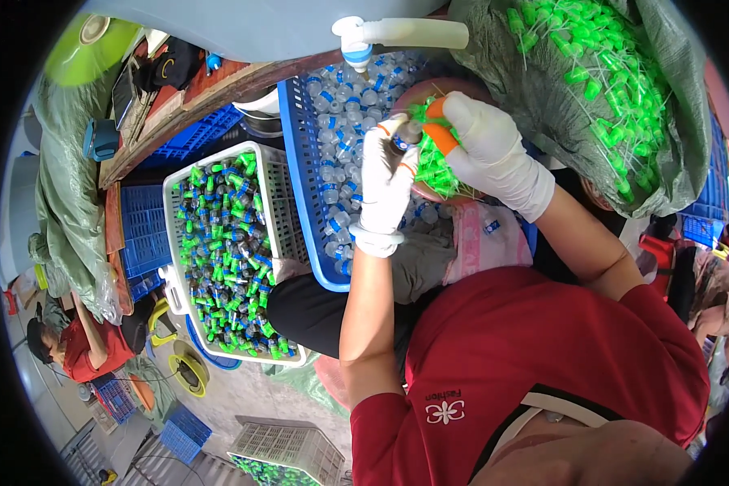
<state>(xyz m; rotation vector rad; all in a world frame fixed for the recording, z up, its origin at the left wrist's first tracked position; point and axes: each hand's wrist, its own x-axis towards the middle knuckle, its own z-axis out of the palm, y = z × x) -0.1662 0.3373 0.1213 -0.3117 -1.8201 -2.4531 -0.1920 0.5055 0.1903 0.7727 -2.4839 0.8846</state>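
Head view: the white-gloved left hand grips a small dark bottle before the round pink bowl's left edge, the white-gloved right hand beside it, hold unclear.

White spout overhangs the blue basket, obstructing the far side. Bulging sack restricts the right hand outward. Open air lies between left hand and basket's left wall.

We count one white-gloved left hand at twelve o'clock, one white-gloved right hand at two, and one small dark bottle between them; one blue plastic basket at twelve; one grey-green plastic sack at two; one white plastic crate at nine. Clear blue-banded bottles, green-capped dark bottles and stemmed green caps are too many to count.
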